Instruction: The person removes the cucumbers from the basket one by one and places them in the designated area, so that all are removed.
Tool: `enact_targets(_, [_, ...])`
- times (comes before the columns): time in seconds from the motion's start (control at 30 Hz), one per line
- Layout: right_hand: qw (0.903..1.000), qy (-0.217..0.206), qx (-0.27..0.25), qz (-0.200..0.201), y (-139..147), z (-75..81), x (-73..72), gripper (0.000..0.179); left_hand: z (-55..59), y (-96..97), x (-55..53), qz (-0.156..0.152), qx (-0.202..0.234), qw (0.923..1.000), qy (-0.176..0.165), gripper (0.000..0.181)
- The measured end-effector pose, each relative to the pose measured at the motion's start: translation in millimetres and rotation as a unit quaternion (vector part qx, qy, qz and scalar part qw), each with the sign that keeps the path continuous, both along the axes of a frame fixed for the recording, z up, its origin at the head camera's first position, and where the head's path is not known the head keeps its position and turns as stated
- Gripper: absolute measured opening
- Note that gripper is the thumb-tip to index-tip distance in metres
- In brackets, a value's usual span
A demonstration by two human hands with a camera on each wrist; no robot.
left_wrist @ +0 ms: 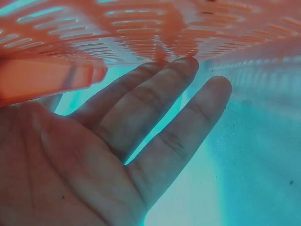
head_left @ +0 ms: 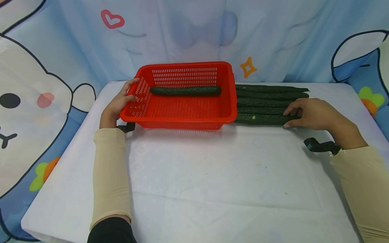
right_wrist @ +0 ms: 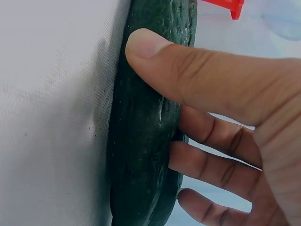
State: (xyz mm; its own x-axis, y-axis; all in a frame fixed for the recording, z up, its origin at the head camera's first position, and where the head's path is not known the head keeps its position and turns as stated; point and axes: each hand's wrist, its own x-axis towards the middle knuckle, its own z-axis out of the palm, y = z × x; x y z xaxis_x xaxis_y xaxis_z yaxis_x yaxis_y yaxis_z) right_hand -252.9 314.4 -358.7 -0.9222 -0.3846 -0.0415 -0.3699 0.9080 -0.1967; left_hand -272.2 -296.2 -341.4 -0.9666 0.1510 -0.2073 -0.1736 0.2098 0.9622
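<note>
A red plastic basket (head_left: 182, 119) with slotted walls holds one dark green cucumber (head_left: 186, 90) lying lengthwise. My left hand (head_left: 117, 103) grips its left end, thumb and a finger over the rim; in the left wrist view other fingers (left_wrist: 146, 101) reach beneath the slotted basket. Right of the basket, several cucumbers (head_left: 264, 103) lie side by side, their left ends hidden by it. My right hand (head_left: 316, 113) pinches the nearest cucumber (head_left: 258, 118) near its right end. In the right wrist view the thumb (right_wrist: 160, 56) presses one side and the fingertips the other.
A white cloth covers the table (head_left: 212, 175), with its far edge just behind the basket and cucumbers. A blue printed curtain (head_left: 194, 33) hangs behind. Each wrist wears a small black camera; the right one (head_left: 322, 145) sits just above the cloth.
</note>
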Motion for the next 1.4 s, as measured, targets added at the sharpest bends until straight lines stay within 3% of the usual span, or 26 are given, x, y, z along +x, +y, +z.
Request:
enact_targets(0.47, [0.9998, -0.016, -0.004, 0.007, -2.7, 2.3, -0.1, 0.039, -0.3, -0.5, 0.2, -0.001, -0.014, 0.9999, 0.000, 0.068])
enact_targets(1.4, [0.9994, -0.030, -0.007, 0.011, -3.8, 4.5, 2.0, 0.040, -0.9, -0.3, -0.6, 0.001, 0.021, 0.9998, 0.005, 0.067])
